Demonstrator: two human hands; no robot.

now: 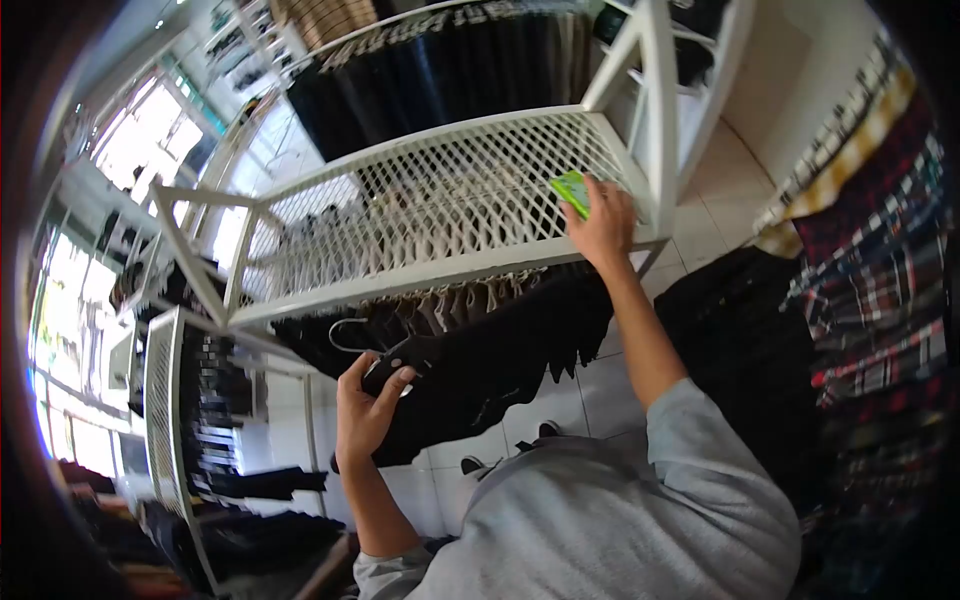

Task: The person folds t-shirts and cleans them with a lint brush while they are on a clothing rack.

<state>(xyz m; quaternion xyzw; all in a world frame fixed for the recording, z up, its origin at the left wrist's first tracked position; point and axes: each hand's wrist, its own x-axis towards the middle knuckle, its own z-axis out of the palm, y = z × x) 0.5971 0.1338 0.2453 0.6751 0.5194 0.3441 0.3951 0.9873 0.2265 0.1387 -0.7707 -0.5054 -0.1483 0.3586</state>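
Note:
Below the front rail of a white mesh shelf (420,274), my left hand (368,405) pinches the top of a dark garment (392,368) with a hook-shaped hanger (345,335) rising beside it. Dark clothes (500,350) hang just to the right of that hand. Over the right end of the mesh, my right hand (603,222) has its fingers around a small bright green object (572,192). The lower part of the green object is hidden by my fingers.
Dark clothes hang on a rack (440,75) behind the shelf. Plaid shirts (880,290) hang at the right. A second mesh-topped rack (162,400) with dark clothes stands at the left. White floor tiles (590,400) show below.

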